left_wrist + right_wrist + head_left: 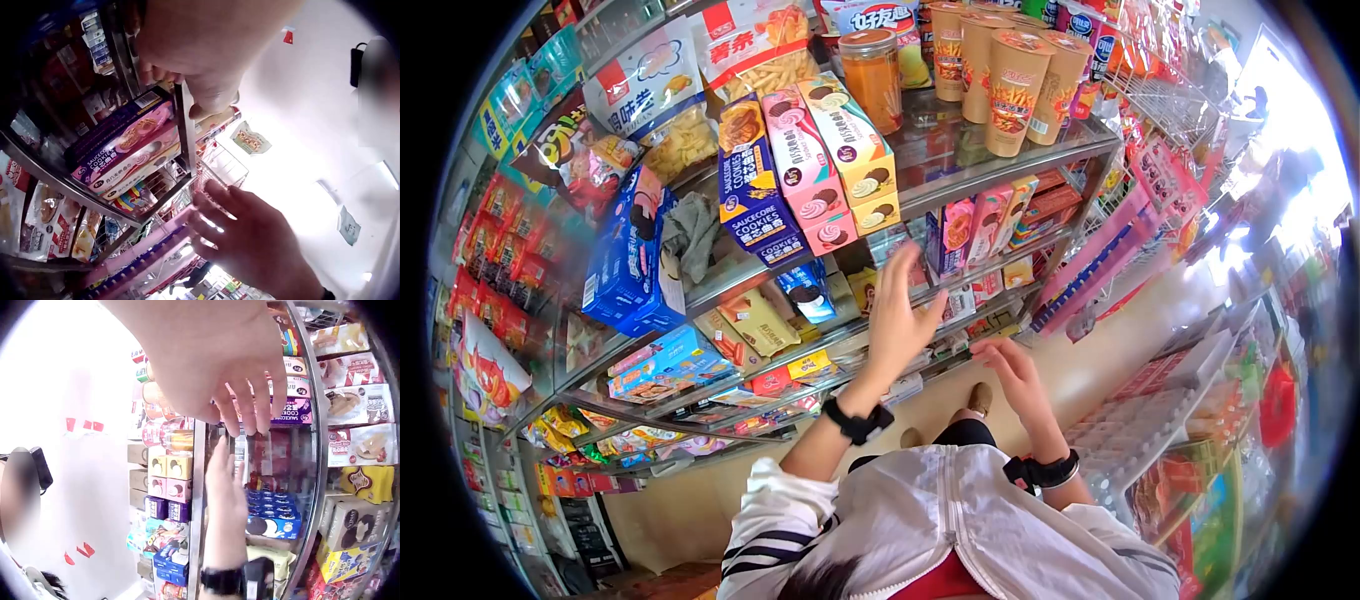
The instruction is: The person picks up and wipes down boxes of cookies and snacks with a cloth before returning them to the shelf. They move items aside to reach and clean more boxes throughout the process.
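My left hand [897, 325] is raised in front of the shelf edge with its fingers extended and nothing in them. Just behind it on the top shelf stand stacked cookie boxes: dark blue [752, 180], pink [805, 165] and yellow-and-white [852, 150]. Lower and to the right, my right hand [1012, 380] hangs in the air, empty, with its fingers loosely bent. In the right wrist view, the left hand [226, 487] reaches up past blue cookie packs [273, 515] on a lower shelf. A grey cloth [690, 235] lies beside a large blue box [635, 255].
Paper snack cups [1018, 95] and an orange-filled jar [870, 80] stand on the glass top shelf [940, 140]. Snack bags [645, 100] lean at the back left. A pink hanging pack [1100, 255] juts out at the shelf's right end. Another rack [1190, 390] stands at right.
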`<state>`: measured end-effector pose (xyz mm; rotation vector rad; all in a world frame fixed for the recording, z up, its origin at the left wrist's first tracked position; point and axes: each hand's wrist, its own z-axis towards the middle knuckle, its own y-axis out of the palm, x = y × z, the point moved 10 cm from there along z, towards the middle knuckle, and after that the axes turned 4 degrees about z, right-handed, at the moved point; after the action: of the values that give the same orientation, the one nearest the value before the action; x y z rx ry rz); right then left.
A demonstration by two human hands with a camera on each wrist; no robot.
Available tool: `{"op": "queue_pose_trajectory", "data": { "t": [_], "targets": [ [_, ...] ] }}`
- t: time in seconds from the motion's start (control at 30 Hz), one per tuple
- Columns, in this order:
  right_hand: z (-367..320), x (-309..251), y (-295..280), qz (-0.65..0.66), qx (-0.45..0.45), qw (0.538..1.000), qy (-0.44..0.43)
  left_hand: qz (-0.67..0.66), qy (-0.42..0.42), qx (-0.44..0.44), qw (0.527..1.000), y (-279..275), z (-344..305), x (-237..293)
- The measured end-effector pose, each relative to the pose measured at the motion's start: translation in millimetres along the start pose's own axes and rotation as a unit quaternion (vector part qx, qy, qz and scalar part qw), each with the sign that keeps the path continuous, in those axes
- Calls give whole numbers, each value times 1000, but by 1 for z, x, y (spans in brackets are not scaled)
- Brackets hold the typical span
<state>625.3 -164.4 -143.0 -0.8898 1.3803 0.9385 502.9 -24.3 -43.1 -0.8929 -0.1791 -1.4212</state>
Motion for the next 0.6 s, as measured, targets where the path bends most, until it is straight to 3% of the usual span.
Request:
{"op": "queue_pose_trajectory", "data": {
  "t": [0.1, 0.17, 0.2, 0.27, 0.3, 0.37, 0.43, 0.5, 0.6],
  "targets": [
    [-8, -3, 2, 29, 0, 1000, -13, 3, -66, 70, 995, 25, 35, -51],
    [-16, 0, -1, 42, 16, 999, -5, -85, -93, -54, 991, 60, 63, -76],
    [-21, 7, -5, 41, 29, 999, 20, -82, -91, -49, 991, 59, 73, -75],
    [-26, 18, -15, 49, 26, 998, 12, 8, -257, -237, 937, 89, 64, -101],
    [-29, 23, -21, 57, 31, 998, 9, -16, -162, -103, 981, 82, 68, -98],
    [-35, 32, -31, 67, 44, 997, 21, 0, -222, -136, 966, 86, 61, -115],
    [-34, 36, -36, 77, 62, 995, 31, 7, -243, -87, 966, 72, 49, -126],
    [-35, 37, -37, 70, 66, 995, 38, -97, -222, 76, 967, 38, 35, -130],
    [-33, 43, -27, 31, 35, 998, 53, -170, -255, 160, 938, 15, -12, -117]
  ]
}}
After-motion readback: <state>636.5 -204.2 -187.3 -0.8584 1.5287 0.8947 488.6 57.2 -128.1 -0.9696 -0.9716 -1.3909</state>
